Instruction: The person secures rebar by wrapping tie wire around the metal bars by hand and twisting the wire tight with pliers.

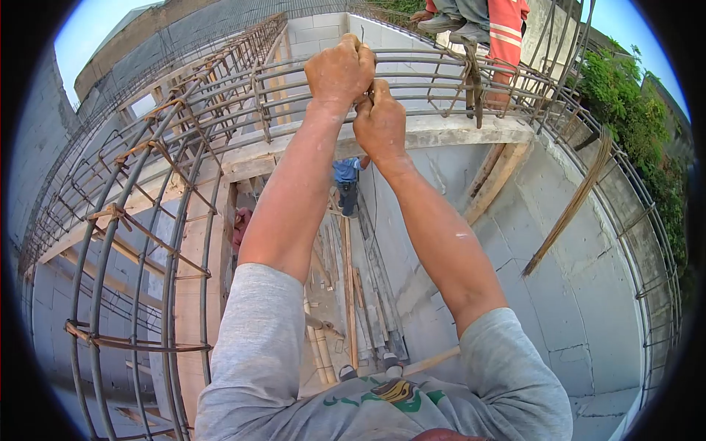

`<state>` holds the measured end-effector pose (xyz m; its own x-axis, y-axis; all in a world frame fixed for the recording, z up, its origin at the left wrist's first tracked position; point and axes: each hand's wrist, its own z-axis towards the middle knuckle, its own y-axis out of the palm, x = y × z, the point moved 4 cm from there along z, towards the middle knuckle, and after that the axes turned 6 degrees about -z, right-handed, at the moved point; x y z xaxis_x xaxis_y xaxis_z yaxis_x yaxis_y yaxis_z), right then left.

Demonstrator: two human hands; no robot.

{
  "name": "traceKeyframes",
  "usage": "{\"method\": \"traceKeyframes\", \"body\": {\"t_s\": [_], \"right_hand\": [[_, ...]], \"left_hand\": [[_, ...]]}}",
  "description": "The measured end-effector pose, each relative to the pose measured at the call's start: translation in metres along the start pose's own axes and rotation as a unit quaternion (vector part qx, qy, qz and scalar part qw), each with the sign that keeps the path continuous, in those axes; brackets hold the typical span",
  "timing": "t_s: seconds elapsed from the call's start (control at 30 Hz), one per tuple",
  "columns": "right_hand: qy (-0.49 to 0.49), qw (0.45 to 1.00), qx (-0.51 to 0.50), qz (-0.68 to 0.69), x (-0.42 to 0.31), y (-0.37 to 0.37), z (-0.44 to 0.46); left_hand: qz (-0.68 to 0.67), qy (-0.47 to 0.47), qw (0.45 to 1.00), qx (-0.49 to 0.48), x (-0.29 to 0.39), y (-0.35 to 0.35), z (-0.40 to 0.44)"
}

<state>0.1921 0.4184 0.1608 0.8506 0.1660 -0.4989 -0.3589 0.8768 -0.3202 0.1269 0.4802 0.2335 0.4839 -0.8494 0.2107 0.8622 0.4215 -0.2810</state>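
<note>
Rebar (434, 96) runs in long grey parallel bars with rusty brown ties, just above the wooden beam (456, 134); the left hand (340, 72) and right hand (382, 121) are closed close together at the bars, fingers curled; whatever they grip is hidden by the knuckles, and the near bars are cut off at lower left

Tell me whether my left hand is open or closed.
Closed: the left hand has its fingers curled in. What it grips, if anything, is hidden.
</note>
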Motion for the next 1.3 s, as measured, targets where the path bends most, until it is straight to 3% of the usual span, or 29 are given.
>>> {"method": "traceKeyframes", "body": {"t_s": [0.1,0.2,0.27,0.37,0.47,0.57,0.7,0.97,1.17,1.3], "right_hand": [[0.030,0.999,0.042,0.013,0.015,-0.022,-0.011],[0.070,0.997,0.020,0.007,0.032,-0.063,-0.039],[0.097,0.995,-0.021,-0.020,0.054,-0.079,-0.064],[0.081,0.984,-0.113,-0.108,0.088,-0.076,-0.077],[0.007,0.980,-0.097,-0.172,0.086,-0.065,-0.064],[0.028,0.980,-0.113,-0.163,0.082,-0.044,-0.039],[0.071,0.968,-0.119,-0.207,0.073,-0.030,-0.012],[0.066,0.966,-0.123,-0.218,0.071,-0.010,0.019],[-0.007,0.978,-0.168,-0.124,0.080,0.001,0.032],[0.080,0.977,-0.200,0.004,0.085,0.006,0.033]], "left_hand": [[-0.103,0.105,0.985,0.091,0.000,-0.010,-0.020],[-0.171,0.080,0.963,0.194,0.000,-0.036,-0.062],[-0.161,0.006,0.985,0.063,-0.008,-0.032,-0.098],[-0.069,-0.018,0.997,-0.030,-0.035,-0.005,-0.119],[0.050,-0.008,0.999,-0.005,-0.037,0.010,-0.105],[0.111,0.043,0.993,-0.015,-0.036,0.032,-0.089],[0.127,0.072,0.988,-0.047,-0.049,0.054,-0.072],[0.103,0.071,0.989,-0.082,-0.065,0.061,-0.047],[0.084,0.037,0.992,-0.088,-0.064,0.057,-0.041],[0.085,0.028,0.989,-0.122,-0.063,0.056,-0.039]]}}
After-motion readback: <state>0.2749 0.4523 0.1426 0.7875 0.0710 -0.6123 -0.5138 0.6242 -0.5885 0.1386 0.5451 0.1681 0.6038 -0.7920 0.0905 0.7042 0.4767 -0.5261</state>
